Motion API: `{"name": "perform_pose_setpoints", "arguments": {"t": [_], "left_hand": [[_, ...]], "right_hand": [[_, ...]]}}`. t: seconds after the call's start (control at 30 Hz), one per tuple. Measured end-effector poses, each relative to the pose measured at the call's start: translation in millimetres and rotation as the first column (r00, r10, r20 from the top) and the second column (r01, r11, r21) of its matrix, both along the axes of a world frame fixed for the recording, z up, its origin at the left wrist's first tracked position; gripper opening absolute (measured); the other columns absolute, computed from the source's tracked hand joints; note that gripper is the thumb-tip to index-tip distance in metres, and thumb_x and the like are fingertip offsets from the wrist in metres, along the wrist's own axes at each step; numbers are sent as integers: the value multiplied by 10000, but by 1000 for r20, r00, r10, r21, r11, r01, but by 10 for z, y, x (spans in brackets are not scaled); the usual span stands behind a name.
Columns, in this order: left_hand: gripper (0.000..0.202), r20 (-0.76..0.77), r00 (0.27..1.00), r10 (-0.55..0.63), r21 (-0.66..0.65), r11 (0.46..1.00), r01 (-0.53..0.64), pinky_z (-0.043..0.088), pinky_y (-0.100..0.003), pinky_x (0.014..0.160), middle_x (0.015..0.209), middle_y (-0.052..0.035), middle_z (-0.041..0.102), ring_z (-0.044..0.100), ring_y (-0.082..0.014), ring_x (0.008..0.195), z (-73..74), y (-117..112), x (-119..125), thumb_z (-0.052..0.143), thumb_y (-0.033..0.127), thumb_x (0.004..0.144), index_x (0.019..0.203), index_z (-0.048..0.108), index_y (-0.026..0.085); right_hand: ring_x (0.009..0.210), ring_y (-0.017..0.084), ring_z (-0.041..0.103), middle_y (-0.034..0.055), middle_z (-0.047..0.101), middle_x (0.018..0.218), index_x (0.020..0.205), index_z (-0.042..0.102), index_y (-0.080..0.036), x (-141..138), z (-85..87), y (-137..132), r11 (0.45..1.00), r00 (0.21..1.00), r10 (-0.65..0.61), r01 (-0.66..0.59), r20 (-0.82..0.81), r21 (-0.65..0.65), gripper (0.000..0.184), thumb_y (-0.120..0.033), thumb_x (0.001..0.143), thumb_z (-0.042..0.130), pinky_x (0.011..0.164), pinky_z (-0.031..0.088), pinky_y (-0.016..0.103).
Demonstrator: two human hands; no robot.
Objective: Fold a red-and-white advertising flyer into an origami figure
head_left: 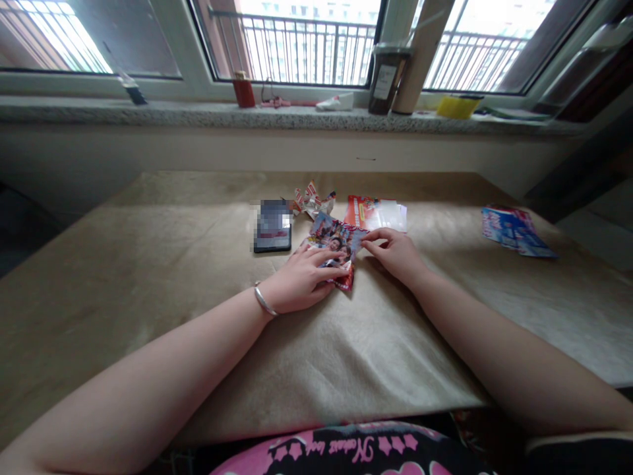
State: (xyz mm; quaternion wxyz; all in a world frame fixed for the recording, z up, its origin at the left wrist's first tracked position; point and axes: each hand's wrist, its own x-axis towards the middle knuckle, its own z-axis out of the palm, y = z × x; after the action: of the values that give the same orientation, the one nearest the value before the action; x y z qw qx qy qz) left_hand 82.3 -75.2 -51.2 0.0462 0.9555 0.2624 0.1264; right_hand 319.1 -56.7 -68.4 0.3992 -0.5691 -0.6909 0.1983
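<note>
A colourful printed packet with a picture of people and a reddish lower corner lies on the table in front of me. My left hand, with a silver bangle at the wrist, rests on the packet's lower left part with its fingers stretched out. At the packet's right edge, my right hand is closed, thumb and forefinger pinching it. Just beyond the packet sits a crumpled torn wrapper. To the left is a dark phone, partly blurred out.
A red-and-white card pack with a clear sleeve lies behind my right hand. Several blue and red packets are fanned out at the far right of the table. On the windowsill stand a dark jar, a red container and a yellow box.
</note>
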Motion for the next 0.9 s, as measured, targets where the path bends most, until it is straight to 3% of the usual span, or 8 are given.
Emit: {"name": "perform_pose_setpoints", "arguments": {"t": [0.2,0.33,0.47,0.6,0.9], "left_hand": [[425,-35,999,24,-19,1000,-25,246,-530,1073,1427,-37,399,372,-259,1288,5,-7,7,457,275,894,1316,461,316],[424,-45,998,32,-36,999,-34,241,-522,1083,1425,-36,405,354,-253,1306,11,-6,12,445,282,898,1322,457,300],[409,-45,998,35,-28,999,-36,232,-528,1088,1412,-40,420,341,-253,1315,-20,4,4,441,299,904,1312,469,305],[390,-40,998,40,-21,999,-41,241,-534,1084,1381,-57,450,366,-259,1296,-29,6,2,448,312,901,1287,502,299],[376,-26,999,30,27,999,-29,274,-553,1055,1374,-95,439,374,-303,1280,-25,4,8,462,316,888,1256,539,309]], "right_hand": [[585,126,563,10,649,710,773,623,-182,-34,9,-29,999,992,-25,27,-121,17,180,-350,713,650,572,448,265],[612,132,571,-14,612,690,901,562,-192,-53,4,-41,998,987,-21,32,-162,62,264,-329,698,661,579,450,261],[660,144,602,15,651,782,944,545,-192,-84,5,-56,1000,976,23,-22,-216,6,300,-325,693,641,581,464,259],[583,131,568,23,661,731,810,582,-179,-101,29,-84,996,988,12,-24,-154,-80,180,-328,709,594,509,411,237],[575,120,544,1,645,671,758,622,-168,-135,57,-114,999,1000,21,-21,20,-39,110,-239,692,570,552,407,227]]}}
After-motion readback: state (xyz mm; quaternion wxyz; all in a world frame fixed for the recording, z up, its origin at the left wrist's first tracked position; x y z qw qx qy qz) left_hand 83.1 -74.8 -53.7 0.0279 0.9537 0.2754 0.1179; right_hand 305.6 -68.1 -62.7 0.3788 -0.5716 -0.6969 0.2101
